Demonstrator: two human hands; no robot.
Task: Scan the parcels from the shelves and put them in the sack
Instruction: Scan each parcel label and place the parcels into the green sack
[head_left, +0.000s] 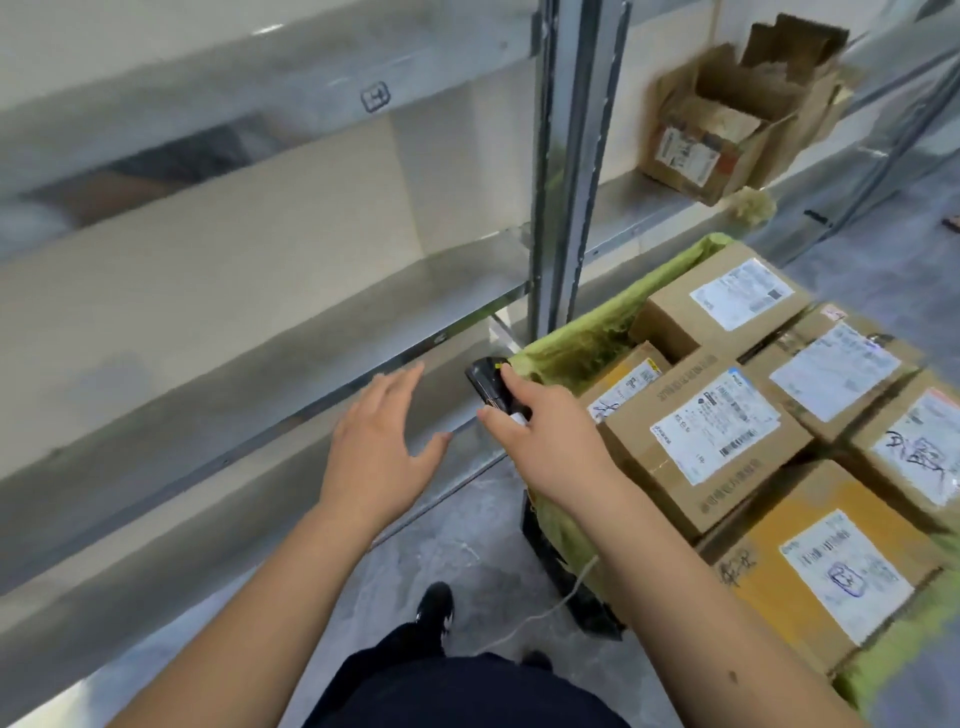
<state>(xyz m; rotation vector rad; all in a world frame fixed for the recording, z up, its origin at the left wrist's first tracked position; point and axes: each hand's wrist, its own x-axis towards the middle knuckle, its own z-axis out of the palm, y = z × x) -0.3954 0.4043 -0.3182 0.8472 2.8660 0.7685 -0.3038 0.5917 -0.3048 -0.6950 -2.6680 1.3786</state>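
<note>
My left hand hangs spread and empty; right hand grips the scanner, the sack just beyond, on its right.

Bare forearms, dark trousers, black shoe with white marks.

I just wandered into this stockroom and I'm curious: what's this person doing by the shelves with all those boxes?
A person is clearing parcels off metal shelving. Their right hand grips a black handheld scanner, while the left hand is open and empty, reaching toward the shelf in front. Beside them a yellow-green sack already holds several labelled cardboard parcels. One opened, battered box sits on a shelf further along.
</note>
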